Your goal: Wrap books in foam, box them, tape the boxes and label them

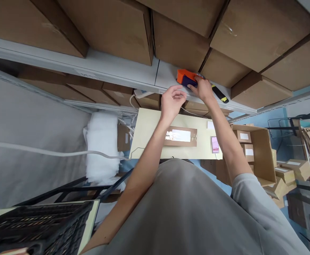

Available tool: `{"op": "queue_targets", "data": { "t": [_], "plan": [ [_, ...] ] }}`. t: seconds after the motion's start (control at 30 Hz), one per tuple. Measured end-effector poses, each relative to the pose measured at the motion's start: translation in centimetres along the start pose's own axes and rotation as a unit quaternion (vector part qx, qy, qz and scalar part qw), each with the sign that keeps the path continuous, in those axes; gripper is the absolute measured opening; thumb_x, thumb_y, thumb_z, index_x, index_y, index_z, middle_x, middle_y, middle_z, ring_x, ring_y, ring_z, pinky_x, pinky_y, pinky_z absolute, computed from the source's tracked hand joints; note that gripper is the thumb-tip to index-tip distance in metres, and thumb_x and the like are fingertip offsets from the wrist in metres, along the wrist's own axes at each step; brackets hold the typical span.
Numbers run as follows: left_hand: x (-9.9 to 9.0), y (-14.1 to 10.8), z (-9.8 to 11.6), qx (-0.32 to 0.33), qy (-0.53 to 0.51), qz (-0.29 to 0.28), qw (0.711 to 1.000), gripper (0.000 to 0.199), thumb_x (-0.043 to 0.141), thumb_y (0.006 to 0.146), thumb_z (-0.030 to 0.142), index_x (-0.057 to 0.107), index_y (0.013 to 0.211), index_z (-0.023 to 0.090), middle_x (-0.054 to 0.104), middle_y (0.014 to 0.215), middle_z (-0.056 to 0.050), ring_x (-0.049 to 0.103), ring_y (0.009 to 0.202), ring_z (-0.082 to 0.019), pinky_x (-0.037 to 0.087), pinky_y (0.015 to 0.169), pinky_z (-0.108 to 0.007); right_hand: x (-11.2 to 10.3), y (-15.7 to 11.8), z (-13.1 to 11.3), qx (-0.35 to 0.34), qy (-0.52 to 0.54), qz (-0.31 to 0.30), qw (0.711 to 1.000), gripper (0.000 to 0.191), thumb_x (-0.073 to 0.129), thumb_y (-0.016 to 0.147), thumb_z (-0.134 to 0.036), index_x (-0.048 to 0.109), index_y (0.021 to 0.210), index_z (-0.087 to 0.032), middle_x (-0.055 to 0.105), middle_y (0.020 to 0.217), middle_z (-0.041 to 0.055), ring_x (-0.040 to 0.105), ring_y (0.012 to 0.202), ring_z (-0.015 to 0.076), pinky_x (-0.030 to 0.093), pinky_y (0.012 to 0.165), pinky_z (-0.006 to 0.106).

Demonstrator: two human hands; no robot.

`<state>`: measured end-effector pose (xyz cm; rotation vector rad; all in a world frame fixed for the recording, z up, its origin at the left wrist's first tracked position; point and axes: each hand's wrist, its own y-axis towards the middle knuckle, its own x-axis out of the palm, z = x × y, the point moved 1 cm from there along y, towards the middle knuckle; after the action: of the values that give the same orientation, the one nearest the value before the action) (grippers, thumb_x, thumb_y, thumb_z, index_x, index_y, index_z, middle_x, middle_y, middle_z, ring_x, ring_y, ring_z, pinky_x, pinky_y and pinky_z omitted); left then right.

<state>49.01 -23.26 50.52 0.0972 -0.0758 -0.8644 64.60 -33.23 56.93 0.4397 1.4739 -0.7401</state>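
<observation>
My right hand (203,88) is closed around an orange and dark-blue tape dispenser (184,77) on the edge of the shelf. Part of the dispenser is hidden by the fingers. Just right of that hand lies a black and yellow box cutter (220,93). My left hand (172,101) hovers just in front of the shelf edge, fingers curled and pressed together; anything held in them is too small to make out. Below, on the cream tabletop (149,122), rests a closed brown carton (181,142) with a white label.
Large cartons (181,42) fill the shelf (117,67) above the table. A phone (215,145) lies at the table's right side, by an open box (263,152) of small parcels. White wrapping rolls (101,145) and a black crate (38,226) stand left.
</observation>
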Motion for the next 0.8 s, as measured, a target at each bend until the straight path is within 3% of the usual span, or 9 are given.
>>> {"op": "queue_targets", "data": {
  "t": [0.13, 0.23, 0.37, 0.43, 0.5, 0.57, 0.63, 0.73, 0.8],
  "plan": [
    [0.0, -1.4, -1.2, -0.028, 0.001, -0.016, 0.999, 0.039, 0.070, 0.089, 0.014, 0.075, 0.128, 0.020, 0.085, 0.108, -0.006, 0.083, 0.101, -0.021, 0.067, 0.096, -0.035, 1.2, 1.3, 0.9, -0.005, 0.005, 0.047, 0.999, 0.077, 0.042, 0.113, -0.061, 0.047, 0.168, -0.009, 0.060, 0.164, 0.0292, 0.055, 0.151, 0.0476, 0.039, 0.129, 0.067],
    [-1.4, -4.0, -4.1, -0.074, 0.016, -0.017, 0.997, 0.041, 0.064, 0.091, 0.014, 0.074, 0.130, 0.019, 0.085, 0.114, -0.009, 0.083, 0.104, -0.020, 0.067, 0.101, -0.036, 3.4, -0.8, 1.3, -0.006, 0.027, 0.106, 0.994, 0.077, 0.032, 0.115, -0.063, 0.040, 0.176, -0.015, 0.049, 0.174, 0.0259, 0.043, 0.162, 0.0484, 0.033, 0.132, 0.073],
    [-5.9, -9.6, -9.7, -0.168, 0.092, 0.013, 0.981, 0.034, 0.065, 0.090, 0.015, 0.077, 0.121, 0.019, 0.084, 0.125, -0.012, 0.080, 0.121, -0.024, 0.065, 0.107, -0.037, 9.4, -9.0, 0.5, 0.059, 0.121, 0.122, 0.983, 0.075, 0.017, 0.118, -0.056, 0.027, 0.182, -0.019, 0.043, 0.179, 0.0229, 0.029, 0.173, 0.0451, 0.033, 0.134, 0.074],
    [-8.0, -12.7, -12.1, -0.232, 0.148, 0.047, 0.960, 0.030, 0.067, 0.089, 0.017, 0.078, 0.117, 0.018, 0.083, 0.130, -0.013, 0.079, 0.123, -0.027, 0.064, 0.111, -0.039, 13.3, -14.3, -0.7, 0.125, 0.149, 0.061, 0.979, 0.077, 0.020, 0.118, -0.054, 0.018, 0.185, -0.016, 0.036, 0.184, 0.0237, 0.027, 0.176, 0.0412, 0.035, 0.136, 0.066],
    [-8.6, -15.1, -13.9, -0.281, 0.196, 0.061, 0.937, 0.031, 0.070, 0.090, 0.021, 0.078, 0.120, 0.018, 0.081, 0.133, -0.016, 0.079, 0.125, -0.030, 0.062, 0.114, -0.044, 17.1, -18.8, -2.2, 0.185, 0.179, -0.031, 0.966, 0.079, 0.021, 0.118, -0.049, 0.013, 0.184, -0.007, 0.031, 0.186, 0.0265, 0.030, 0.176, 0.0360, 0.038, 0.137, 0.055],
    [-7.5, -16.8, -14.9, -0.311, 0.232, 0.044, 0.921, 0.041, 0.076, 0.091, 0.027, 0.075, 0.130, 0.018, 0.079, 0.139, -0.019, 0.077, 0.131, -0.035, 0.059, 0.118, -0.048, 20.2, -21.6, -3.8, 0.224, 0.216, -0.122, 0.943, 0.080, 0.016, 0.118, -0.047, 0.011, 0.183, -0.001, 0.032, 0.186, 0.0269, 0.033, 0.176, 0.0299, 0.041, 0.135, 0.044],
    [-5.3, -17.6, -15.5, -0.315, 0.264, 0.019, 0.911, 0.058, 0.085, 0.089, 0.038, 0.069, 0.141, 0.018, 0.076, 0.145, -0.021, 0.073, 0.139, -0.039, 0.056, 0.122, -0.051, 22.4, -22.5, -4.9, 0.251, 0.244, -0.178, 0.920, 0.086, 0.016, 0.118, -0.056, 0.008, 0.182, 0.001, 0.034, 0.185, 0.0283, 0.039, 0.173, 0.0291, 0.046, 0.129, 0.038],
    [-2.2, -17.9, -16.0, -0.287, 0.312, 0.036, 0.905, 0.086, 0.098, 0.078, 0.054, 0.064, 0.148, 0.017, 0.071, 0.151, -0.024, 0.065, 0.149, -0.043, 0.053, 0.123, -0.050, 24.3, -21.8, -5.1, 0.293, 0.284, -0.213, 0.888, 0.106, 0.030, 0.114, -0.074, 0.004, 0.181, 0.004, 0.051, 0.174, 0.0338, 0.057, 0.160, 0.0360, 0.055, 0.118, 0.037],
    [-1.7, -17.8, -16.4, -0.284, 0.336, 0.055, 0.896, 0.089, 0.101, 0.073, 0.057, 0.066, 0.144, 0.018, 0.074, 0.146, -0.023, 0.068, 0.144, -0.043, 0.056, 0.119, -0.048, 25.2, -21.2, -4.5, 0.301, 0.311, -0.225, 0.873, 0.110, 0.037, 0.112, -0.076, 0.005, 0.180, 0.004, 0.064, 0.162, 0.0336, 0.067, 0.149, 0.0381, 0.058, 0.112, 0.037]
  ]
}}
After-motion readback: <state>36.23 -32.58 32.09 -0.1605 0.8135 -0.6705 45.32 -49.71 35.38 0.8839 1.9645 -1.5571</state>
